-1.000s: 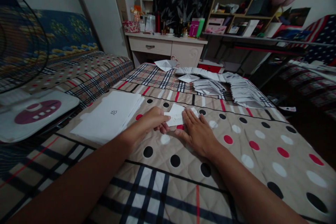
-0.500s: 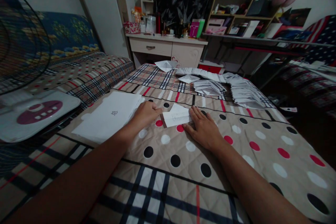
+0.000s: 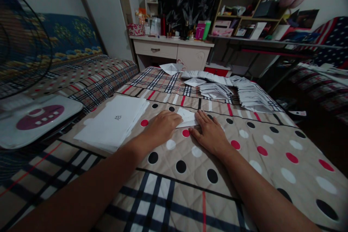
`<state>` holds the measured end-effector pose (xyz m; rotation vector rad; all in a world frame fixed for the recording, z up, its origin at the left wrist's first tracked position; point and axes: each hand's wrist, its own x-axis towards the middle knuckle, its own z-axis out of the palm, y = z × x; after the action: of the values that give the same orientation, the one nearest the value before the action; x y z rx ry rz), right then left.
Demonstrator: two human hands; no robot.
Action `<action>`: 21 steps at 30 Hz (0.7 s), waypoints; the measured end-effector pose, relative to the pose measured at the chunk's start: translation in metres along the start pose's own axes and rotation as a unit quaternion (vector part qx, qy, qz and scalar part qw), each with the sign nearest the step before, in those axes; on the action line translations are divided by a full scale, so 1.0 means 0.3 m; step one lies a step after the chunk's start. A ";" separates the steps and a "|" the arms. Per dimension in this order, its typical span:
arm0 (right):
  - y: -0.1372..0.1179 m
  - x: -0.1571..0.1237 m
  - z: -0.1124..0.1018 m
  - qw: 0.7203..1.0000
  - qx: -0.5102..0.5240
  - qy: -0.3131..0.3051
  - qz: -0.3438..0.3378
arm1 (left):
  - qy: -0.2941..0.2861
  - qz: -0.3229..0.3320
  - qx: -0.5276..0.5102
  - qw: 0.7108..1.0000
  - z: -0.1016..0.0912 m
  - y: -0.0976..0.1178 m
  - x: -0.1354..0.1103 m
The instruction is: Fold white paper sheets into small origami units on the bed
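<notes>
A small folded white paper (image 3: 188, 117) lies on the dotted bedspread (image 3: 261, 163) in front of me. My left hand (image 3: 162, 126) rests flat on the paper's left part, fingers together and pressing down. My right hand (image 3: 210, 132) lies flat beside the paper's right edge, fingers stretched out and touching it. Most of the paper is hidden under my left hand.
A stack of flat white sheets (image 3: 114, 121) lies to the left. Rows of folded papers (image 3: 244, 94) spread across the far side of the bed. A fan (image 3: 24, 79) stands at the left. A dresser (image 3: 171, 49) and shelves (image 3: 244, 7) are behind.
My left hand moved right from beside the paper onto its left part, covering most of it. My right hand stayed at the paper's right edge.
</notes>
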<state>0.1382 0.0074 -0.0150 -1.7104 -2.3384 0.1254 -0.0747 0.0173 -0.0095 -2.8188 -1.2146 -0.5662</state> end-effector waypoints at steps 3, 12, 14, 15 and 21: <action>0.024 0.008 0.013 0.991 0.105 0.077 0.010 | 0.045 -0.044 -0.031 0.998 -0.014 -0.013 -0.003; 0.036 0.007 -0.026 0.820 0.507 0.253 0.081 | 0.161 -0.315 -0.396 0.848 -0.069 0.004 0.036; 0.037 0.010 -0.028 0.795 0.554 0.228 0.098 | 0.122 -0.352 -0.461 0.805 -0.061 -0.004 0.041; 0.039 0.013 -0.027 0.786 0.570 0.213 0.105 | 0.102 -0.365 -0.476 0.794 -0.055 -0.010 0.042; 0.063 0.031 0.000 0.848 0.519 0.073 0.079 | 0.028 -0.345 -0.450 0.823 -0.010 -0.050 0.028</action>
<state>0.1530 0.0221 -0.0176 -1.2309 -1.4792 1.0295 -0.0810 0.0331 -0.0059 -2.7771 -2.5095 -1.6102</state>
